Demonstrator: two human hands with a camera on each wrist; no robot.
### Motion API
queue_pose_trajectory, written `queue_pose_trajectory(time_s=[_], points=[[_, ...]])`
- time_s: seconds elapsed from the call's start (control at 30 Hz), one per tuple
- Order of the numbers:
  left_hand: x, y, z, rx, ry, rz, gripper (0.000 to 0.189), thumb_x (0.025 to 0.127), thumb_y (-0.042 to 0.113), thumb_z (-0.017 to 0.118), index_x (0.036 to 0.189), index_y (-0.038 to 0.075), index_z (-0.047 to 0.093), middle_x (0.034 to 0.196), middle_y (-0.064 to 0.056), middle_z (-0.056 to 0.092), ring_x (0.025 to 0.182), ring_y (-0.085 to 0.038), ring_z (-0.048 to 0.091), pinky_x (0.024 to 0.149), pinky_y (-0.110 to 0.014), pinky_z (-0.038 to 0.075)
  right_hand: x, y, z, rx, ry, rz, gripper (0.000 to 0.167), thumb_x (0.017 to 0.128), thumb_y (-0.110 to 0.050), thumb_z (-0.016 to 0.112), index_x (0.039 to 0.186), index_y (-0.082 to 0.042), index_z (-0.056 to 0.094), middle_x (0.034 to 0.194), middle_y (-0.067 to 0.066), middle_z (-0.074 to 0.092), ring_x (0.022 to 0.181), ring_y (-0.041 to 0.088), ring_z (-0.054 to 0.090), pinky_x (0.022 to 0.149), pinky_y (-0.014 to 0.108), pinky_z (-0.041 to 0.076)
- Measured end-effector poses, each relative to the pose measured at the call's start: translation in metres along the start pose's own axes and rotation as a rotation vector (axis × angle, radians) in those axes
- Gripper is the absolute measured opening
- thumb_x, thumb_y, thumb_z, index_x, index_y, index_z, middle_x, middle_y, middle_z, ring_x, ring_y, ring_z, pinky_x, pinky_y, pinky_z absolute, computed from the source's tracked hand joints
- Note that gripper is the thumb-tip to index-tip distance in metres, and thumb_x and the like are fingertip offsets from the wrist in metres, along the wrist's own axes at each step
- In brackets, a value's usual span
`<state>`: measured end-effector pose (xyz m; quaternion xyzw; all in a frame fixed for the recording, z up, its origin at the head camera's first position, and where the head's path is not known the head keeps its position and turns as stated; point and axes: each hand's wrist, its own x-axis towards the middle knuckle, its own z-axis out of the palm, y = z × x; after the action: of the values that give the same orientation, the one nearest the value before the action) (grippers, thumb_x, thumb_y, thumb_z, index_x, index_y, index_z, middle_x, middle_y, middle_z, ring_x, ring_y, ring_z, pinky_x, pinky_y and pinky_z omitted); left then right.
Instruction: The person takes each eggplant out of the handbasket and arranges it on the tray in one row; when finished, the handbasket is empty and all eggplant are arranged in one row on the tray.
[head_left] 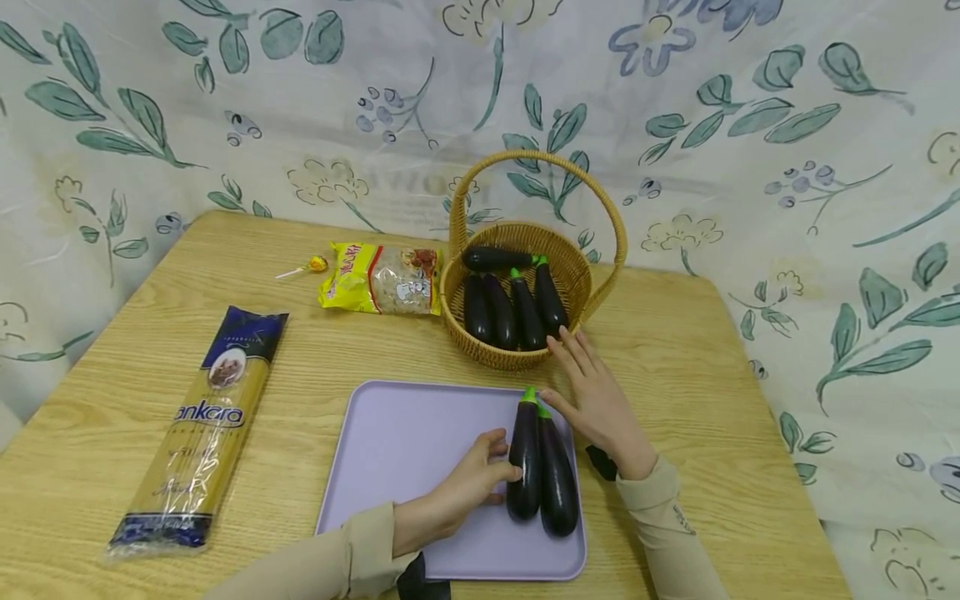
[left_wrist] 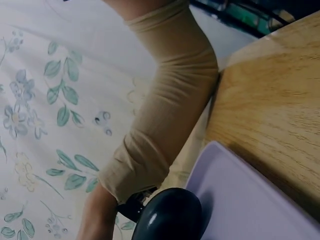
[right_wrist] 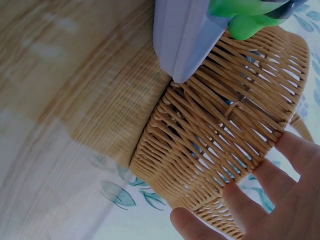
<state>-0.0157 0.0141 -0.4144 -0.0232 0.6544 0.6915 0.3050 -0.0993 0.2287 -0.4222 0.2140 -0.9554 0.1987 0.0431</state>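
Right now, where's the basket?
In the head view, the basket stands toward the table's back, right of center, just behind the tray and right of the yellow bag; the right hand's fingertips are at its near-right rim.

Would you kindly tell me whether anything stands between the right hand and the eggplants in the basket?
Yes, the near wall of the basket: the right hand is outside, at its rim, and the eggplants lie inside. Over the rim, nothing visible blocks them.
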Motion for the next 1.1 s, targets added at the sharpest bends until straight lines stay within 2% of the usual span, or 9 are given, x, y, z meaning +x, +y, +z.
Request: queue_pose_trajectory(time_s=[0.17,0.27,0.47,0.6,0.73,0.9,1.1], points=[[0.000,0.001,-0.002,0.019,0.011,0.011,0.077,0.085,0.011,0.056,0.149,-0.009,0.018,0.146,-0.030,0.030,0.124,-0.038,0.044,0.077,-0.032,0.043,0.000,0.000,0.000,-0.001,0.003,-0.002,0.075,0.094,-0.047,0.057,0.155,-0.016,0.026,0.162,0.012,0.021,0.150,0.034,0.013,0.117,0.054,0.022],[0.001,0.001,-0.003,0.007,0.002,0.002,0.075,0.086,0.011,0.056,0.148,-0.009,0.019,0.145,-0.030,0.030,0.124,-0.038,0.044,0.079,-0.037,0.048,0.000,0.000,0.000,-0.004,0.002,-0.003,0.075,0.094,-0.049,0.056,0.155,-0.015,0.026,0.162,0.011,0.021,0.150,0.034,0.013,0.118,0.053,0.021],[-0.001,0.003,0.001,-0.008,-0.064,-0.049,0.067,0.088,0.012,0.054,0.146,-0.009,0.026,0.143,-0.027,0.036,0.126,-0.039,0.044,0.083,-0.049,0.052,0.000,-0.001,-0.001,-0.006,0.002,-0.003,0.075,0.095,-0.052,0.052,0.155,-0.017,0.024,0.162,0.011,0.021,0.150,0.034,0.013,0.117,0.054,0.022],[-0.003,0.004,0.002,-0.013,-0.071,-0.048,0.067,0.088,0.013,0.053,0.146,-0.008,0.026,0.144,-0.028,0.033,0.127,-0.041,0.043,0.085,-0.051,0.051,0.001,-0.001,-0.001,-0.010,-0.001,0.001,0.075,0.095,-0.053,0.051,0.155,-0.018,0.024,0.162,0.009,0.019,0.150,0.033,0.013,0.117,0.054,0.022],[-0.003,0.008,-0.003,-0.006,-0.049,-0.027,0.068,0.089,0.013,0.053,0.147,-0.007,0.024,0.146,-0.030,0.029,0.126,-0.041,0.043,0.086,-0.046,0.051,0.001,-0.001,-0.001,-0.015,0.000,0.001,0.075,0.095,-0.054,0.050,0.155,-0.018,0.024,0.162,0.009,0.020,0.150,0.033,0.013,0.117,0.054,0.022],[-0.001,0.021,-0.011,-0.005,-0.014,0.025,0.065,0.091,0.012,0.052,0.147,-0.005,0.026,0.146,-0.030,0.030,0.123,-0.037,0.047,0.089,-0.043,0.050,0.001,-0.001,-0.001,-0.021,0.000,0.003,0.075,0.095,-0.053,0.051,0.155,-0.017,0.025,0.162,0.010,0.021,0.150,0.033,0.013,0.117,0.053,0.022],[0.007,0.049,-0.019,-0.011,0.011,0.099,0.059,0.092,0.012,0.049,0.146,-0.002,0.031,0.145,-0.028,0.034,0.125,-0.038,0.047,0.097,-0.048,0.048,0.000,-0.001,-0.002,-0.024,-0.007,0.007,0.075,0.094,-0.050,0.054,0.155,-0.017,0.025,0.162,0.010,0.021,0.150,0.033,0.014,0.117,0.054,0.023]])
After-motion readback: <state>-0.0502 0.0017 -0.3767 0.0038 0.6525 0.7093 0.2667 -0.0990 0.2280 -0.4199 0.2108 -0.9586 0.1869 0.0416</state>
